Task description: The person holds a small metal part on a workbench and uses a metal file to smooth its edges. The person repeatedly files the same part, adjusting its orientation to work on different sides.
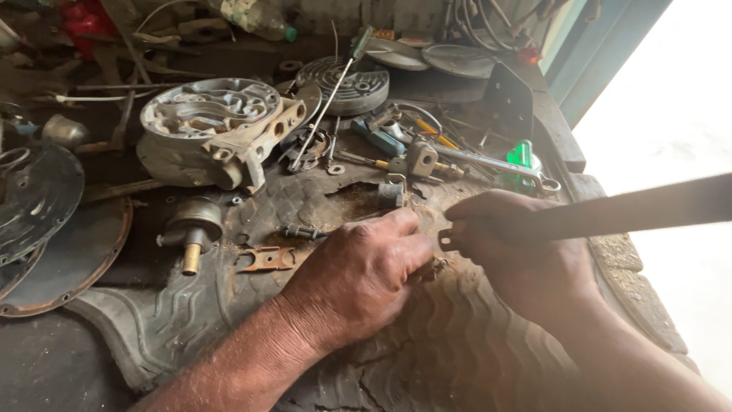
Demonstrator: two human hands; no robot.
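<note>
The left hand [366, 267] lies palm down on the ribbed rubber mat [457, 351] that covers the worktop, its fingers curled and pressed down at a spot between both hands; what is under the fingertips I cannot tell, it is hidden. The right hand [518, 252] is closed in a fist around a long flat metal bar [633, 214], maybe a file. The bar's long axis runs almost level, from the right edge of the view toward the left, and its notched end [446, 240] comes out just beside the left hand's fingertips. So the working point is between the two hands, touching or nearly touching both, and the left hand is the nearer one to it.

Farther from the person, a small rusty bracket [265, 259] lies left of the left hand, a brass-tipped fitting [192, 229] beside it, and a large grey cast housing [217, 130] beyond them. Spanners and a screwdriver [324, 107] are scattered behind
</note>
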